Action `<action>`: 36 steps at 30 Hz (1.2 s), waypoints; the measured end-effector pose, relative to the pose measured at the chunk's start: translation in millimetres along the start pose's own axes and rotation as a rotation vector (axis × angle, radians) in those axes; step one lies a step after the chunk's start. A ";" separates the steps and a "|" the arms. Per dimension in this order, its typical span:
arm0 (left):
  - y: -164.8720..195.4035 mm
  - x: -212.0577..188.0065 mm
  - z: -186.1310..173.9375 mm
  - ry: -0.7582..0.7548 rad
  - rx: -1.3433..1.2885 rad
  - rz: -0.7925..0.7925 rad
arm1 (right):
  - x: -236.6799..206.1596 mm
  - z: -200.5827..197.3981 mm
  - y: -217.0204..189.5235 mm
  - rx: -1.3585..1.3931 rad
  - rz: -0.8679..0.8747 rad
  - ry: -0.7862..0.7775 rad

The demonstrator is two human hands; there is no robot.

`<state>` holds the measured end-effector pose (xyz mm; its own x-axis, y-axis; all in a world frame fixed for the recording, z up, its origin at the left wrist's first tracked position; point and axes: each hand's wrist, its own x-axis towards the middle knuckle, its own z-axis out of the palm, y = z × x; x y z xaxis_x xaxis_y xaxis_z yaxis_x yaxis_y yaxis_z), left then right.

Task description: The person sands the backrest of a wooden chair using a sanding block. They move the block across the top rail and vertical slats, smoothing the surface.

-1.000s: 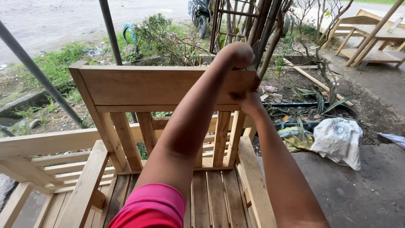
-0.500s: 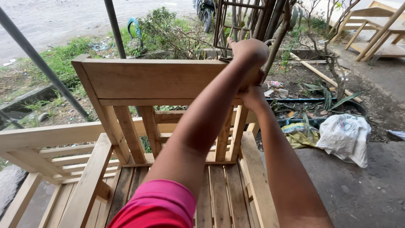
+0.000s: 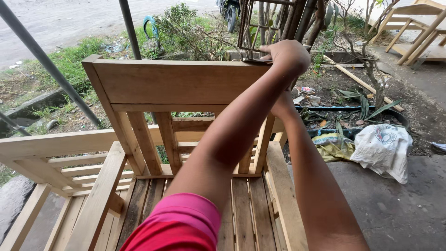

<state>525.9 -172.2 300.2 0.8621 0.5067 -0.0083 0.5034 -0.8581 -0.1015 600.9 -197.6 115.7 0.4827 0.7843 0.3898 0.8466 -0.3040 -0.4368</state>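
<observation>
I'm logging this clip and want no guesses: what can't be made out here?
- Right hand, head view: mostly hidden behind the left forearm; grip unclear.
- Dark sheet under the left hand on the chair back: only an edge shows.
- Chair seat: cut off by the bottom edge.

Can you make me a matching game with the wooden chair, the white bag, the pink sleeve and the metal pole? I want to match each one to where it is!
Things:
1. wooden chair
2. white bag
3. pink sleeve
4. metal pole

Places:
A. at the bottom of the picture, on the left arm
B. slanting across the upper left, over the grass
C. on the ground at the right
D. in the middle, under the left hand

Pairs: 1-D, 2-C, 3-A, 4-B
</observation>
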 end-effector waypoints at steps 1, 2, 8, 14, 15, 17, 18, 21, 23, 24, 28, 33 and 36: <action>1.5 4.7 2.2 0.025 -0.001 0.009 | 0.7 3.2 3.1 0.047 -0.053 0.037; 2.0 10.3 4.2 0.054 -0.001 0.019 | 1.7 5.7 5.5 0.093 -0.107 0.078; -6.9 45.7 37.5 0.301 -0.333 0.116 | 1.2 2.1 1.5 0.099 -0.037 0.104; -20.0 62.0 64.4 0.366 -0.260 0.321 | -10.0 -13.3 -18.2 0.244 0.037 0.037; -22.1 59.8 62.3 0.355 -0.228 0.355 | -11.9 -13.3 -20.3 0.235 -0.034 0.058; -24.0 57.9 55.8 0.253 -0.301 0.280 | -13.2 -11.2 -22.7 0.328 0.030 0.024; -23.3 55.3 50.5 0.205 -0.343 0.246 | -12.9 -10.4 -21.6 0.367 0.064 0.007; -11.0 43.0 40.9 0.058 -0.461 0.138 | -8.7 -6.2 -13.3 0.209 0.198 0.004; 1.5 35.5 39.7 0.155 -0.416 0.060 | -4.6 -3.8 -4.8 0.156 -0.043 0.116; 7.4 32.4 40.6 0.204 -0.393 0.019 | -2.4 -2.2 -1.1 0.130 -0.166 0.168; 14.6 29.2 39.5 0.261 -0.391 0.074 | 3.2 0.5 6.9 0.116 -0.203 0.199; 10.4 19.4 50.5 0.193 -0.363 0.049 | -4.0 5.9 3.9 0.098 -0.082 0.091; 19.9 10.4 65.2 0.430 -0.212 0.075 | -2.8 2.5 2.3 0.128 -0.172 0.210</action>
<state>541.0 -178.5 233.2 0.8201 0.4009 0.4083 0.4014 -0.9116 0.0888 600.9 -199.2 111.6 0.3821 0.6850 0.6203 0.8911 -0.0953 -0.4436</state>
